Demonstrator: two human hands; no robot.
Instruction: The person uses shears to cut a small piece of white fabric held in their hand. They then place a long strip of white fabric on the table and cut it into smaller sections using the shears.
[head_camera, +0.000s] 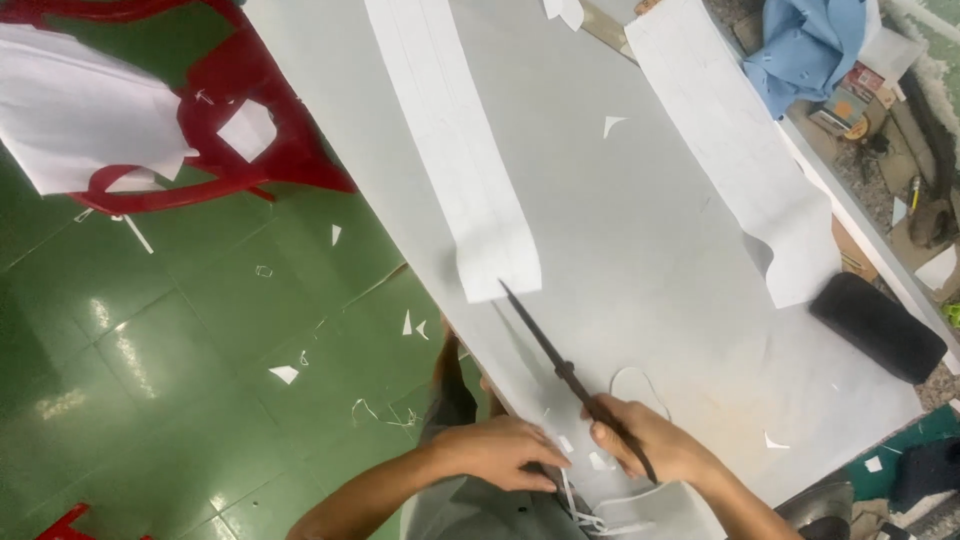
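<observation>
Right hand (655, 445) is clenched around the handles of a pair of long dark scissors (560, 365), and the blades run up and away from the knuckles, tip landing right at the near end of a long white fabric strip (470, 170). Blades look closed, or close to it. Left hand (505, 452) sits just beside the right, palm down, fingers pressed flat on white fabric at the near edge of the grey cutting table (640, 230), not gripping anything that I can make out. Between the two hands, small white offcuts (598, 461), and thin white trimmings hang off the table edge just below them. A thin looped outline (640, 385) shows on the table just beyond the right hand. Further out past the right hand, a second wide white fabric piece (740, 160) lies along the far side, and a black oblong block (878, 327) rests near that table edge. Off to the left of the left hand, green tiled floor (150, 360) littered with white scraps, and well beyond it a red plastic chair (250, 110) draped with white fabric
</observation>
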